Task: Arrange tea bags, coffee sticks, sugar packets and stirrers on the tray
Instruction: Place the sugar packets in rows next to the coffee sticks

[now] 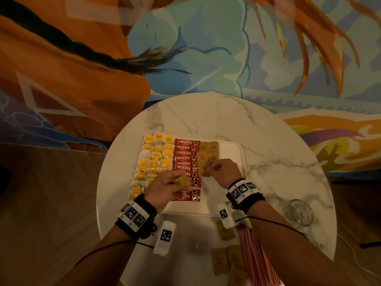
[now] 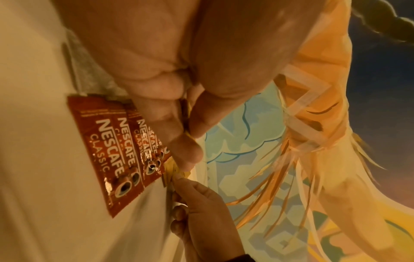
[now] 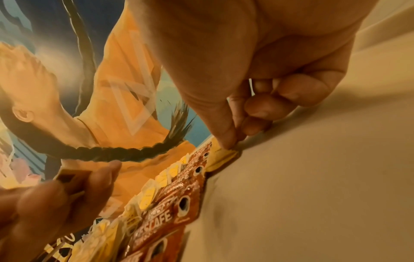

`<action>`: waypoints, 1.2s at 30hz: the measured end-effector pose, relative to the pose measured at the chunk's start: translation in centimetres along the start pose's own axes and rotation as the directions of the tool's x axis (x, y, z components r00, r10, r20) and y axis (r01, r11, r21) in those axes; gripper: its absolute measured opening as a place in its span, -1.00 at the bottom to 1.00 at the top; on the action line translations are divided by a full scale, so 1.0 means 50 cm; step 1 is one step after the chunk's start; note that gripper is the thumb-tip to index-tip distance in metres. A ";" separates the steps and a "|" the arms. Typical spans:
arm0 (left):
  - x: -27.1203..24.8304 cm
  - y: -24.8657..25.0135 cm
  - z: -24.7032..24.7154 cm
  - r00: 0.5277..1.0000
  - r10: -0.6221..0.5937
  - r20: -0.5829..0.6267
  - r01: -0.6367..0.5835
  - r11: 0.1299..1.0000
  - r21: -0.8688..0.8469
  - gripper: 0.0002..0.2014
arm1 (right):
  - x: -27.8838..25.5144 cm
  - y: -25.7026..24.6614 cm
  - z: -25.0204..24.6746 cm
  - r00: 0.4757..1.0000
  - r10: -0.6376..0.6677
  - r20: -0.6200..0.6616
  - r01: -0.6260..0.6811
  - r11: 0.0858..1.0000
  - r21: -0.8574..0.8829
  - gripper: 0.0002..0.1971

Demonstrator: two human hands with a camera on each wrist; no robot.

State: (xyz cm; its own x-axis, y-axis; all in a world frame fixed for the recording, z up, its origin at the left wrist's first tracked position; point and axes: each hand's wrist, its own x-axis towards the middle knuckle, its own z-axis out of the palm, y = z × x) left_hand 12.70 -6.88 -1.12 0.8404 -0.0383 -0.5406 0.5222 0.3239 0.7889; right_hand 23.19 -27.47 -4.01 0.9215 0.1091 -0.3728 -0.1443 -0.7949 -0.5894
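Note:
A white tray [image 1: 231, 149] sits on the round marble table. It carries yellow tea bags [image 1: 153, 159] at its left, a column of red coffee sticks [image 1: 186, 157] in the middle and brown sugar packets [image 1: 207, 155] beside them. My right hand [image 1: 214, 167] pinches the edge of a brown sugar packet [image 3: 220, 156] lying on the tray next to the coffee sticks [image 3: 179, 195]. My left hand [image 1: 175, 182] hovers over the lower coffee sticks [image 2: 116, 148] and grips brown sugar packets [image 1: 182, 180] between thumb and fingers [image 2: 177, 113].
More brown sugar packets [image 1: 224, 232] lie loose on the table near me, beside a bundle of red stirrers [image 1: 255, 256]. A clear glass mug [image 1: 299, 211] stands at the right. The right half of the tray shows bare white.

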 end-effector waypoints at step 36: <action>0.002 -0.007 0.004 0.992 0.121 0.038 -0.126 0.974 0.187 -0.83 | -0.133 -0.022 -0.003 0.901 -0.345 0.263 0.216 0.883 0.417 -0.88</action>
State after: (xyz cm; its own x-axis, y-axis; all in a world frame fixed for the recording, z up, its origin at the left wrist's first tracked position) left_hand 12.64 -7.17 -1.41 0.9022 -0.0343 -0.4301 0.4303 0.1439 0.8912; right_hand 17.27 -27.40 -0.77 0.7855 0.5291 -0.3209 -0.0787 -0.4289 -0.8999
